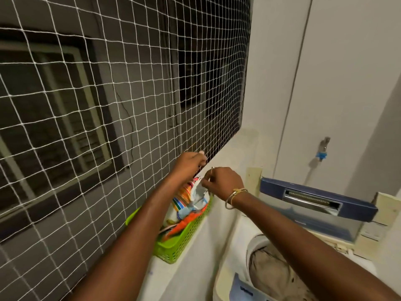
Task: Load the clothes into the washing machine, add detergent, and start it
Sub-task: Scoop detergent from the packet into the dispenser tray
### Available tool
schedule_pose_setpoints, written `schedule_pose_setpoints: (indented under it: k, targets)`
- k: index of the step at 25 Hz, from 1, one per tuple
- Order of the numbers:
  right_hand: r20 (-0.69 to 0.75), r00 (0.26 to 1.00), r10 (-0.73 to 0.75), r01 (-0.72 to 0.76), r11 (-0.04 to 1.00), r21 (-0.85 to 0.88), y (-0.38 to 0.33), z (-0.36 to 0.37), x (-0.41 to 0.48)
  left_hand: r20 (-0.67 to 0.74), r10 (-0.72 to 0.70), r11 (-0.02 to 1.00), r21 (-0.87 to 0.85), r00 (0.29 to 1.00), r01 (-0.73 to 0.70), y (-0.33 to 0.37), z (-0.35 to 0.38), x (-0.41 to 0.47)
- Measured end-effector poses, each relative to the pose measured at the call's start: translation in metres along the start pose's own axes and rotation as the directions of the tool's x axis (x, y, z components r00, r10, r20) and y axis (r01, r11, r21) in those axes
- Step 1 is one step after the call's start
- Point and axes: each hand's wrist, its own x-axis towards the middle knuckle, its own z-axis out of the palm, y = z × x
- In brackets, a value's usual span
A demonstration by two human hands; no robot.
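A colourful detergent packet (191, 198) stands in a green plastic basket (180, 246) on the window ledge. My left hand (191, 164) pinches the packet's upper edge. At the packet's right side, my right hand (225, 183) pinches its top; a bracelet sits on that wrist. Below right, the top-loading washing machine (245, 240) has its blue-framed lid (316, 198) raised, and beige clothes (273, 270) lie in the drum.
White netting (130, 94) covers the window opening on the left. A tap (324, 146) with a blue fitting sticks out of the white wall at the right. The basket also holds orange packets (184, 224).
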Motion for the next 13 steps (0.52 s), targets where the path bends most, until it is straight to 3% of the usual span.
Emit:
schedule_pose_setpoints:
  k: [9, 13]
  targets:
    - [0.169, 0.984, 0.05, -0.004, 0.965, -0.261, 0.001, 0.008, -0.003, 0.01, -0.03, 0.999, -0.016, 0.999, 0.03, -0.025, -0.001, -0.011]
    - [0.225, 0.97, 0.092, -0.033, 0.968, -0.251, -0.002, 0.011, 0.0, 0.01, -0.029, 1.0, 0.002, 1.0, 0.029, -0.026, -0.002, -0.013]
